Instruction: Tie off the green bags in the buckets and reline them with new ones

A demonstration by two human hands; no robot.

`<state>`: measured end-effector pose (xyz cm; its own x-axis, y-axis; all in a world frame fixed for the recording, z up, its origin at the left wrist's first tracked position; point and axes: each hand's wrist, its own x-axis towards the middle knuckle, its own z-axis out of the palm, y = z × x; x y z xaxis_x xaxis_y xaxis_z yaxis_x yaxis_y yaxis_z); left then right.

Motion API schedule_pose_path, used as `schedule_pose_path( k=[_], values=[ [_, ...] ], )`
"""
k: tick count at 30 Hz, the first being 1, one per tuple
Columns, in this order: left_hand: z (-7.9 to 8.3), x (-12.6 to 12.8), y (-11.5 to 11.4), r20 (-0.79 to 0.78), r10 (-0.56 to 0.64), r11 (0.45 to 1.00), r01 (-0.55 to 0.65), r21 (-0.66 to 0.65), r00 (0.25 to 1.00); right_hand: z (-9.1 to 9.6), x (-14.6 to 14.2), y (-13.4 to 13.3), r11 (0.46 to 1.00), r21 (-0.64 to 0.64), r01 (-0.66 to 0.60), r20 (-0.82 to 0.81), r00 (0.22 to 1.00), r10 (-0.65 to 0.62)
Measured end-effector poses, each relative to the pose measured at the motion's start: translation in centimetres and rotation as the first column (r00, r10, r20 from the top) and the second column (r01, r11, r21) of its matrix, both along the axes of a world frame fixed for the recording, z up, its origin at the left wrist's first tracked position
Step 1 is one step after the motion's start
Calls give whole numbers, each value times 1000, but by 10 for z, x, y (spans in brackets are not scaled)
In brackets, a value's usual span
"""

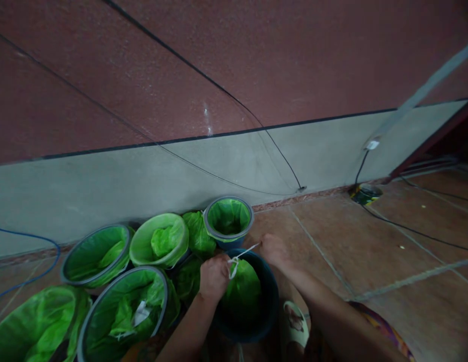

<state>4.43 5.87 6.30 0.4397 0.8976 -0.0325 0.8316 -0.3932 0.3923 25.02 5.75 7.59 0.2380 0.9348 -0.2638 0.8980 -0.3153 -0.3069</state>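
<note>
My left hand (pixel 215 276) is closed around one part of a white drawstring (pixel 234 262), right by the gathered top of a green garbage bag (pixel 242 289). Pinched in my right hand (pixel 275 250) is the other end of the string, pulled taut between the two hands. A loop hangs beside my left fingers. The bag sits in a dark blue bin (pixel 270 311) between my feet, narrow at its top and wider below. What the bag holds cannot be seen.
Several bins lined with green bags stand to the left, among them a pale green bin (pixel 134 246). A smaller lined bin (pixel 207 221) is near the wall. A black cord (pixel 418 234) crosses the tiles by a can (pixel 366 193). A blue hose (pixel 57 251) curves at far left.
</note>
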Motion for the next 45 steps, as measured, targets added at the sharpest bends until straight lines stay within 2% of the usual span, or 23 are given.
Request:
schedule_pose_path(
  k=[3,5,7,10,12,14,16,18,20,24,27,30,33,36,38,41,45],
  values=[
    [-2,-1,5,108,127,988,-116,-105,986,4,4,1,1000,16,-18,2,1000,18],
    [-3,1,9,252,235,955,-174,-242,939,8,4,1,996,73,-54,-74,996,59],
    [-4,4,11,404,404,872,-211,-442,821,10,0,1,990,126,-67,-187,978,90],
    [-4,9,11,548,649,693,-113,-712,529,5,-4,3,987,155,-35,-370,925,91],
    [-3,11,10,569,726,617,0,-787,386,-3,-6,5,987,158,5,-523,848,79],
    [-3,12,9,558,763,574,53,-817,327,-11,-8,7,988,136,69,-689,724,44],
    [-4,12,9,541,784,555,46,-830,304,-16,-11,8,985,93,145,-814,581,-9],
    [-6,13,9,543,784,560,34,-828,302,-18,-14,8,979,57,195,-881,472,-43],
    [-7,14,9,561,763,584,31,-811,322,-15,-18,6,979,40,199,-911,410,-46],
    [-7,17,8,596,690,643,31,-765,411,-8,-23,4,986,60,155,-934,358,1],
    [-9,18,7,620,604,691,59,-720,501,-5,-27,2,991,90,100,-937,347,50],
    [-14,19,6,635,466,756,95,-647,616,-5,-31,1,995,97,25,-916,394,79],
    [-19,20,5,612,362,804,97,-587,703,-7,-33,1,997,79,-1,-857,510,69],
    [-20,21,4,608,378,815,60,-576,698,-7,-33,-2,999,36,-37,-768,638,52],
    [-20,21,4,619,389,821,48,-569,682,-7,-33,-5,994,-1,-106,-730,679,72],
    [-19,20,5,639,377,832,58,-552,670,-5,-34,-10,981,-21,-192,-722,681,118],
    [-22,20,5,657,362,829,93,-551,662,-5,-37,-12,974,1,-228,-744,650,153]
  ],
)
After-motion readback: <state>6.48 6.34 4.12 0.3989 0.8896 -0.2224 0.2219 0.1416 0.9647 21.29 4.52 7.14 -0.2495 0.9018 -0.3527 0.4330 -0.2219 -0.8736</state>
